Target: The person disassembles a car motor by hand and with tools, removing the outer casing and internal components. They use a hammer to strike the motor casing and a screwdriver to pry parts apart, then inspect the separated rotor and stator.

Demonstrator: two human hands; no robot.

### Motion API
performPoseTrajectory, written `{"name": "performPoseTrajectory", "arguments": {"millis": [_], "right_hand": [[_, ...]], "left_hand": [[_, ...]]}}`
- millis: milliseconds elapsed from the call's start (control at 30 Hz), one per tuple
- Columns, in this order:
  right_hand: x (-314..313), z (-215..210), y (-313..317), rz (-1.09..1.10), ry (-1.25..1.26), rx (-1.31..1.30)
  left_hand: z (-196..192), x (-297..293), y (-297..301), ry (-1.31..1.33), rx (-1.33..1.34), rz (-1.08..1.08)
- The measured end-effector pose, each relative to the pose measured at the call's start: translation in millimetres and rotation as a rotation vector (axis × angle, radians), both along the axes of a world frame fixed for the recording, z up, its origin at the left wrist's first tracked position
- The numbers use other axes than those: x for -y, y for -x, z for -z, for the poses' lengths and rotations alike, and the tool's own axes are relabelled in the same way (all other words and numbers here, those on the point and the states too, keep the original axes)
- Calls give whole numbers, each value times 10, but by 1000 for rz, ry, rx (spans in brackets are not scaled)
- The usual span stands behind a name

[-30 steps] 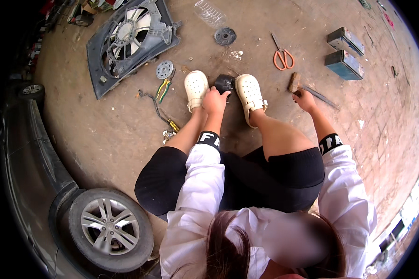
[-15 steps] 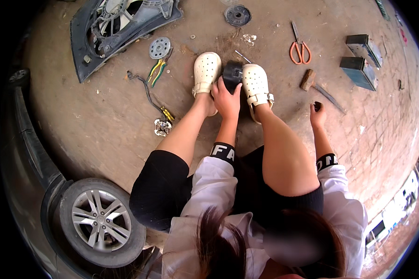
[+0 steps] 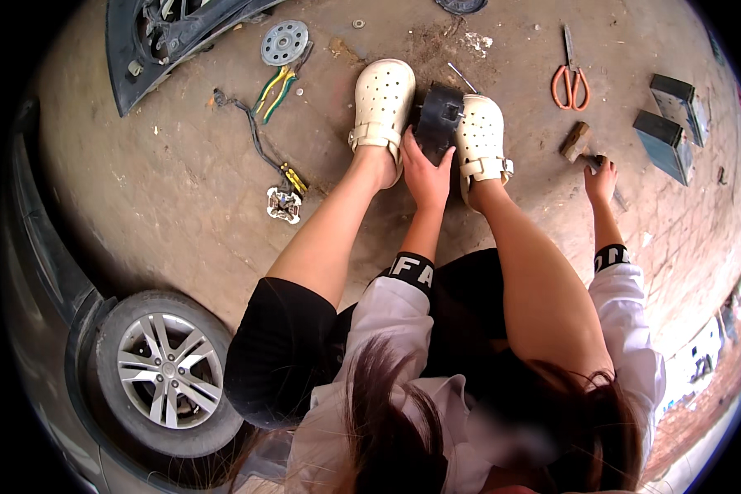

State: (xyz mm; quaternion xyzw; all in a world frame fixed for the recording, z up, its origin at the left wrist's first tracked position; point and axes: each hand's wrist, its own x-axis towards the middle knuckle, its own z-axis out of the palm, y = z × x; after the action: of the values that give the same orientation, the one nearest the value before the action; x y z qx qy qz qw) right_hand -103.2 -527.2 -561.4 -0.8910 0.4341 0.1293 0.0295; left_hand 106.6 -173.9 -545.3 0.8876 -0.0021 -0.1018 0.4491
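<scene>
A black cylindrical part (image 3: 439,115) with a small prong at its side stands between two cream clogs on my feet. My left hand (image 3: 426,174) grips it from the near side, thumb and fingers spread around its lower end. Off to the right lies a hammer (image 3: 576,142) with a brown, worn head. My right hand (image 3: 602,179) is over its dark handle with the fingers curled round it; the handle's end shows beyond the hand. A thin screwdriver-like rod (image 3: 462,78) lies just past the right clog.
Orange-handled scissors (image 3: 570,86) and two dark metal boxes (image 3: 665,146) lie at right. To the left are pliers (image 3: 275,92), a perforated grey disc (image 3: 285,43), a cable (image 3: 259,140) and a white-and-dark part (image 3: 284,206). A fan shroud (image 3: 152,51) lies beyond; a car wheel (image 3: 169,372) stands near left.
My right hand has reached forward to the hammer and closed round its handle. My left hand keeps its hold on the black part. The whole view has shifted slightly.
</scene>
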Motion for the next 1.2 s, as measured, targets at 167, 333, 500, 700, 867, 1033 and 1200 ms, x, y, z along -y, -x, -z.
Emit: {"name": "performPoseTrajectory", "arguments": {"millis": [167, 333, 500, 700, 867, 1033, 1200], "right_hand": [[-15, 9, 74, 3, 15, 41], [-76, 40, 92, 9, 51, 96], [-111, 113, 155, 55, 85, 149], [-104, 145, 62, 51, 90, 125], [-113, 165, 141, 35, 115, 175], [-113, 162, 61, 51, 113, 144], [-89, 277, 187, 36, 162, 141]], "left_hand": [[24, 159, -17, 47, 4, -78], [981, -370, -378, 607, -709, -384], [97, -285, -763, 654, -1033, -285], [-386, 25, -343, -256, -44, -22], [-698, 230, -456, -477, -29, 72], [-781, 203, -575, -505, -48, 137], [-624, 142, -667, -462, -73, 187]]}}
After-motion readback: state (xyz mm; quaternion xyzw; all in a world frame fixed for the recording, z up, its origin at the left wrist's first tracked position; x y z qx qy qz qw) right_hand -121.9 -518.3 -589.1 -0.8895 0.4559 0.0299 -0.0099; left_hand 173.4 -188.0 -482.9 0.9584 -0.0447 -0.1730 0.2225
